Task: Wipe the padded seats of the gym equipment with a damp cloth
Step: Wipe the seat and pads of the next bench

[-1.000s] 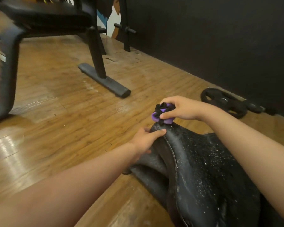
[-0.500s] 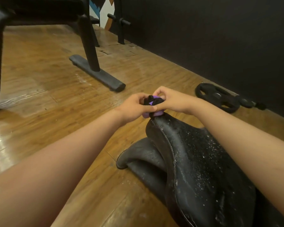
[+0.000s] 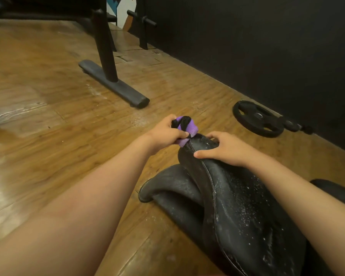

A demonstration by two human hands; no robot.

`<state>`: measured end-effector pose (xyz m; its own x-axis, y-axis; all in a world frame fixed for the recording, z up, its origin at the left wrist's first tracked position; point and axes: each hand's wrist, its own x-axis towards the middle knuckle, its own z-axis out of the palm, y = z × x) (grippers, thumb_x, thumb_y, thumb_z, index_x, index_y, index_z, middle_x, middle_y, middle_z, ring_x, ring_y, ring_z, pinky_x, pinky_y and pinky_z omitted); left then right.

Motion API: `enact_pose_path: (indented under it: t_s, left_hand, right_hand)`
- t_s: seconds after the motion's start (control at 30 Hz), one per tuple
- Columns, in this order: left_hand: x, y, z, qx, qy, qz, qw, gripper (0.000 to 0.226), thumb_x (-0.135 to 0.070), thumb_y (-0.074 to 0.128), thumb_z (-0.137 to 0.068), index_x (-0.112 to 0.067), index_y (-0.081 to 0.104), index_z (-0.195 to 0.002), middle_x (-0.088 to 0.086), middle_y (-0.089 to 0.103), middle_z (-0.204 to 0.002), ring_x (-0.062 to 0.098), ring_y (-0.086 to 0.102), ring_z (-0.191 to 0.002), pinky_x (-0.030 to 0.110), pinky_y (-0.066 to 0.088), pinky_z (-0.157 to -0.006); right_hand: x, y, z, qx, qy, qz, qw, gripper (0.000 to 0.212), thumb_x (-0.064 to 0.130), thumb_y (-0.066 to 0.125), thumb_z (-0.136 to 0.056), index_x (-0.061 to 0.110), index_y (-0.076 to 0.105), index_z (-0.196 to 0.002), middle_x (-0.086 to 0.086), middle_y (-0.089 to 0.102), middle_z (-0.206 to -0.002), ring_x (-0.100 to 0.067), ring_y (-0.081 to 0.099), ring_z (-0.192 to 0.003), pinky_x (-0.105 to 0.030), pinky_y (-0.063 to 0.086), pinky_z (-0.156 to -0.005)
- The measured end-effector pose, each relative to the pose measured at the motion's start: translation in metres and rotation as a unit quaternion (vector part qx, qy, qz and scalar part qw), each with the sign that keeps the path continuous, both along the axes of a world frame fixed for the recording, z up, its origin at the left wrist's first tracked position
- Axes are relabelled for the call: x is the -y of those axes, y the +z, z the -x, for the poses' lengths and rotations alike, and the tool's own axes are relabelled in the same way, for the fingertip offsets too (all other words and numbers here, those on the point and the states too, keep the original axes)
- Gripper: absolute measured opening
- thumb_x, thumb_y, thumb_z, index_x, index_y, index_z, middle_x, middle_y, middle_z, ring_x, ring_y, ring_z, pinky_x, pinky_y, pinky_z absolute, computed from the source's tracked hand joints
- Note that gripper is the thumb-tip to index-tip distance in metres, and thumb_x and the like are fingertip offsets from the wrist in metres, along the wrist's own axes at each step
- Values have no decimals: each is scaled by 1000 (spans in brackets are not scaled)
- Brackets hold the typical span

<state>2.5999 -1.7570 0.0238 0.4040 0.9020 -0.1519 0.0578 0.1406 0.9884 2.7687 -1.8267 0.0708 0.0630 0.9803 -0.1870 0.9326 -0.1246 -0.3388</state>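
A black padded seat [image 3: 237,206], wet and speckled with white droplets, fills the lower right, its narrow nose pointing away from me. My left hand [image 3: 165,134] grips a bunched purple-and-black cloth [image 3: 184,126] just past the nose tip. My right hand [image 3: 225,148] rests on top of the nose, fingers curved over the padding and thumb along its near side.
Wooden floor [image 3: 58,116] all around. A black bench frame with a floor foot [image 3: 114,84] stands at the far left. A black weight plate [image 3: 257,118] lies by the dark wall [image 3: 267,46] on the right. An upright post [image 3: 142,26] stands at the back.
The cloth passed from my right hand to my left. My right hand then dropped onto the seat's nose, where my left had been.
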Motion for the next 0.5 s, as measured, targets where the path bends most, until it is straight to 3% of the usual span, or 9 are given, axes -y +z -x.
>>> enact_pose_path:
  t_s: [0.13, 0.23, 0.3, 0.5]
  left_hand:
    - [9, -11, 11, 23, 18, 75, 997, 36, 4, 60, -88, -2, 49, -121, 16, 59, -106, 19, 62, -81, 25, 58, -58]
    - [24, -25, 23, 29, -5, 157, 987, 29, 6, 56, -90, -2, 49, -117, 13, 61, -96, 18, 63, -77, 30, 60, -57]
    - [31, -27, 25, 63, -4, 194, 979, 29, 6, 55, -92, -2, 49, -119, 14, 63, -101, 19, 66, -78, 30, 59, -54]
    - [15, -1, 10, 19, 40, 65, 997, 43, 0, 65, -87, -4, 47, -126, 17, 60, -118, 22, 66, -83, 32, 61, -59]
  right_hand:
    - [0, 4, 6, 28, 9, -7, 1000, 58, 53, 78, -69, 22, 63, -116, 2, 65, -111, -15, 58, -100, -26, 42, -80]
    - [0, 7, 8, 40, 8, 0, 999, 63, 53, 76, -71, 20, 59, -123, 1, 62, -118, -18, 56, -108, -25, 39, -80]
    - [2, 7, 8, 43, 5, -2, 999, 66, 53, 75, -72, 20, 57, -126, 1, 60, -122, -18, 56, -110, -24, 37, -80]
    - [-1, 4, 9, 52, -1, -9, 999, 61, 55, 76, -69, 22, 60, -119, 1, 61, -108, -14, 51, -94, -26, 39, -79]
